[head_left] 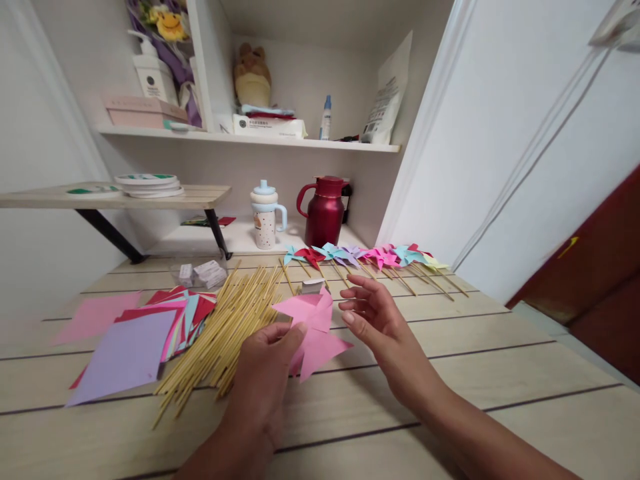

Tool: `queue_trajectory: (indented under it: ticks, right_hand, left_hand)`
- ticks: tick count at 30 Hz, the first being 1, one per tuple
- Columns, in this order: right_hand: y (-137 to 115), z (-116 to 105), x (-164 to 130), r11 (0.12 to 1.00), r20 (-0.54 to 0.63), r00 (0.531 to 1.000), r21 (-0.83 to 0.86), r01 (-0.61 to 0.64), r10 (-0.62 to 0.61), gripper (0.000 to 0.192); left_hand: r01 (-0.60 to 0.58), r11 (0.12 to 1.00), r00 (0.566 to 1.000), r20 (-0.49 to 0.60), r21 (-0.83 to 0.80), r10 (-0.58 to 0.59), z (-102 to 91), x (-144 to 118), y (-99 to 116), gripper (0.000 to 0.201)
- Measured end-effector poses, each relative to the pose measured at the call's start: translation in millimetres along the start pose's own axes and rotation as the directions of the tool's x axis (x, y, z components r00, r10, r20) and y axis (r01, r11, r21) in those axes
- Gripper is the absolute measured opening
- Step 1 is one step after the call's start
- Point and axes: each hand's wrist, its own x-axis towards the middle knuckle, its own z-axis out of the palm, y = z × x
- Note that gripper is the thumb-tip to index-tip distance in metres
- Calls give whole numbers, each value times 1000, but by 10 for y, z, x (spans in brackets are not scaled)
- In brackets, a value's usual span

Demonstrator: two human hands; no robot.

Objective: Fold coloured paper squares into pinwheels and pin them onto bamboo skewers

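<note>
So the left hand (263,377) has its grip closed on a pink paper pinwheel (313,330), thumb on top near the middle of the folds, holding it just above the tabletop (500,353). The pinwheel sits pretty much dead centre, between both hands. The right hand (383,327) is just beside it on the right, grip open, fingers (357,293) spread and slightly curled toward the paper, not touching it as far as I can tell.

Right next to the left hand there's a big loose pile of bamboo sticks (225,330) fanned out diagonally across the wood. Left of those is a messy stack of coloured paper squares (150,333), a lilac sheet on top at the front, pinks, reds and some light blue poking out behind. Behind that stack there's a small clear box (200,273) with some little white bits in it, can't make out what they are.

Further back on the tabletop is a row of finished pinwheels (365,257) on sticks, lying flat side by side: blue, red, lilac, pink, yellow at the far right end. Behind them against the wall stand a dark red thermos jug (325,210) and a light blue kids' cup (267,217) with a handle. A low wooden shelf (200,195) off to the left carries a stack of white plates (149,185). The upper shelf has a pump bottle (153,72), a plush toy (253,73) and a white bag (387,97).
</note>
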Motion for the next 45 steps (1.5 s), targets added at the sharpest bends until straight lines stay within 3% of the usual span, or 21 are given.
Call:
queue_trajectory:
  ticks: [3, 6, 9, 11, 14, 16, 19, 25, 31, 45]
  right_hand:
    - [-30, -6, -9, 987, 16, 996, -130, 91, -89, 26]
    - [-76, 29, -47, 913, 115, 966, -318, 255, -230, 7]
    - [-90, 61, -87, 865, 159, 937, -360, 349, -312, 15]
    - [-74, 56, -88, 904, 97, 955, -306, 298, -282, 23]
    - [-36, 18, -40, 992, -33, 997, -106, 70, -74, 33]
    - [-23, -6, 4, 998, -40, 998, 15, -56, 57, 39]
    - [-41, -10, 33, 984, 26, 988, 86, -153, 151, 46]
    - [-116, 28, -6, 971, 103, 979, 146, -190, 176, 39]
    - [-95, 25, 10, 905, 223, 934, 265, -333, 279, 37]
    - [-41, 29, 21, 924, 147, 951, 234, -302, 273, 31]
  left_hand:
    - [45, 993, 999, 7, -107, -45, 3, 25, -35, 28]
    - [62, 976, 998, 1, -208, -63, -2, 56, -63, 27]
    - [61, 967, 998, 13, -247, -59, -5, 58, -63, 27]
    - [60, 971, 998, 35, -232, -53, 3, 39, -48, 27]
    - [43, 982, 997, 65, -184, -31, 28, -4, -26, 25]
    - [33, 987, 995, 96, -155, -18, 47, -29, -21, 24]
    - [38, 994, 988, 152, -106, -22, 63, -49, -27, 24]
    - [38, 994, 984, 179, -98, -20, 58, -45, -48, 23]
    - [25, 996, 985, 171, -84, -11, 53, -55, -22, 21]
    - [-8, 999, 979, 202, -43, 17, 69, -82, -19, 26]
